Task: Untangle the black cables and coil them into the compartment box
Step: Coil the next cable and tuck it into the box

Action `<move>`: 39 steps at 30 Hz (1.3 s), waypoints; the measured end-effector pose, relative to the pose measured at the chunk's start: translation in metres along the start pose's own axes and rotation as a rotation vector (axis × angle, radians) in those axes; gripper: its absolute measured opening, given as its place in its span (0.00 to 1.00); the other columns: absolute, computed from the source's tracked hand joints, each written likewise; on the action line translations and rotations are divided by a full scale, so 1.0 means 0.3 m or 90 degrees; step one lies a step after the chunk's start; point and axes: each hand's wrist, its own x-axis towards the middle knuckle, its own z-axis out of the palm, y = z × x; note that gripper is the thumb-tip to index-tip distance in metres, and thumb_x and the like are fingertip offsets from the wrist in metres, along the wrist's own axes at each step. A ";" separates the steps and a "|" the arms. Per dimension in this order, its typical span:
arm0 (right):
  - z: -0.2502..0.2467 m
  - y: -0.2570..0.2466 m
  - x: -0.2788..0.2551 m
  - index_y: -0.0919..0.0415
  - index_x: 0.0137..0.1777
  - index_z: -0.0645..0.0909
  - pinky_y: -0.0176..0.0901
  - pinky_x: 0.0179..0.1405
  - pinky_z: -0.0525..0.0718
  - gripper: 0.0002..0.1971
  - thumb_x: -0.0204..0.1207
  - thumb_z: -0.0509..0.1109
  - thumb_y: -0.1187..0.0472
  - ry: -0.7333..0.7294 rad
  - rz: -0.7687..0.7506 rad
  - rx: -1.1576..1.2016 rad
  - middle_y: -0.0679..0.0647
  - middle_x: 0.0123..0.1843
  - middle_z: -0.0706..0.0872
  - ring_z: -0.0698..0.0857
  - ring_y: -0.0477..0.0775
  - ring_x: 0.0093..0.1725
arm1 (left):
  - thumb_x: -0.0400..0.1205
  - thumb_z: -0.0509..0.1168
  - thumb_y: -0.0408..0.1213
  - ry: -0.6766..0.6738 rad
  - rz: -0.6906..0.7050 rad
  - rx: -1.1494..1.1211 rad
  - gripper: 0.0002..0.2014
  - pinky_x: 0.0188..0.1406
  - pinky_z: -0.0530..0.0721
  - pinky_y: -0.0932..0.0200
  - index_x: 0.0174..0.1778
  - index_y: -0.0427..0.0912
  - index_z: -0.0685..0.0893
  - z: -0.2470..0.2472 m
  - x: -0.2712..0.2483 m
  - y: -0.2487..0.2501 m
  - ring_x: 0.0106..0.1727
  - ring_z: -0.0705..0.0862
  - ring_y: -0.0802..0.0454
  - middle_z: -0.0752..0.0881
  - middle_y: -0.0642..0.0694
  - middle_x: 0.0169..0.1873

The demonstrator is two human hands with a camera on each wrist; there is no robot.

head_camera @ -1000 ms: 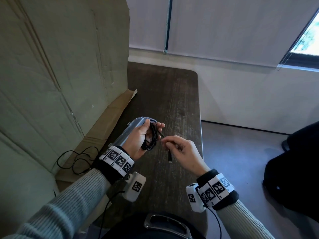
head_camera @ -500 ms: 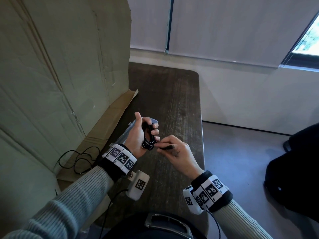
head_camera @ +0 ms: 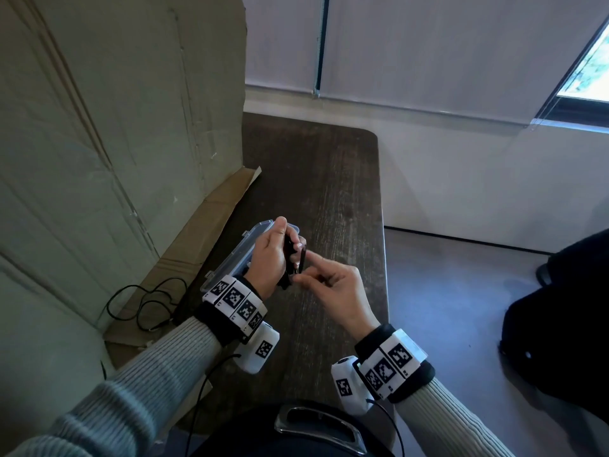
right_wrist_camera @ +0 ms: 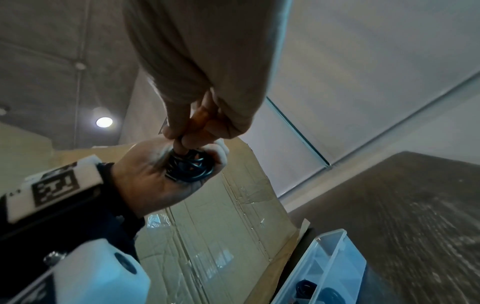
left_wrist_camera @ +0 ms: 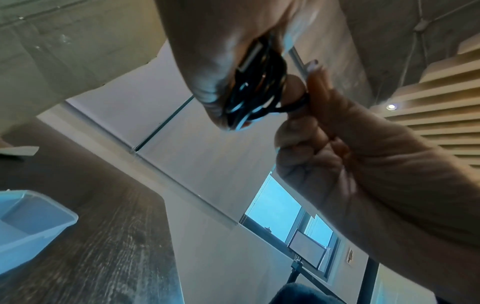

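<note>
Raised slightly since the earlier frame, the coiled black cable [head_camera: 287,255] is gripped in the left hand [head_camera: 268,255], its loose end pinched by the right hand [head_camera: 333,290]. Both are held just above the compartment box [head_camera: 230,255], where coiled cables [right_wrist_camera: 306,288] are already stored. A loose black cable [head_camera: 145,305] is left on the cardboard [head_camera: 197,239] left of the box.

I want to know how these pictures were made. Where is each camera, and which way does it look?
Head: worn on the head, looking down at the table; both hands and sleeves show.
Left wrist: looks up past the left hand gripping the coiled black cable.
Right wrist: looks up along the right hand at the coil.
All views share the cable coil and the compartment box.
</note>
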 end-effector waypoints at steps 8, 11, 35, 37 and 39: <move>0.008 -0.012 0.003 0.50 0.44 0.86 0.36 0.43 0.85 0.09 0.73 0.76 0.66 0.030 0.057 0.027 0.54 0.43 0.92 0.91 0.50 0.43 | 0.89 0.46 0.48 -0.006 0.011 0.054 0.23 0.23 0.68 0.62 0.34 0.40 0.76 -0.021 0.017 -0.013 0.23 0.68 0.54 0.75 0.49 0.24; 0.003 -0.010 0.016 0.49 0.44 0.88 0.46 0.45 0.88 0.08 0.75 0.76 0.65 0.024 0.062 -0.011 0.54 0.42 0.92 0.90 0.57 0.44 | 0.89 0.47 0.49 0.020 -0.007 0.016 0.23 0.24 0.66 0.61 0.34 0.40 0.75 -0.014 0.020 -0.007 0.23 0.69 0.55 0.75 0.50 0.23; -0.038 -0.075 0.086 0.60 0.38 0.87 0.45 0.37 0.83 0.05 0.74 0.75 0.64 -0.072 0.112 -0.148 0.58 0.35 0.88 0.83 0.48 0.34 | 0.89 0.48 0.47 0.103 -0.057 -0.182 0.21 0.18 0.67 0.66 0.32 0.44 0.71 -0.005 0.054 -0.007 0.19 0.66 0.59 0.72 0.52 0.22; -0.045 -0.072 0.076 0.57 0.40 0.88 0.36 0.36 0.81 0.03 0.75 0.76 0.63 -0.095 0.091 -0.169 0.50 0.35 0.88 0.82 0.41 0.34 | 0.89 0.47 0.49 0.146 -0.098 -0.253 0.21 0.17 0.67 0.67 0.31 0.46 0.70 -0.021 0.077 0.006 0.18 0.66 0.59 0.71 0.53 0.22; -0.047 -0.064 0.061 0.54 0.43 0.89 0.33 0.39 0.81 0.04 0.75 0.76 0.64 -0.119 0.073 -0.175 0.43 0.37 0.88 0.83 0.39 0.36 | 0.89 0.47 0.49 0.178 -0.127 -0.316 0.22 0.16 0.67 0.67 0.30 0.47 0.69 -0.035 0.099 0.020 0.17 0.67 0.59 0.70 0.53 0.22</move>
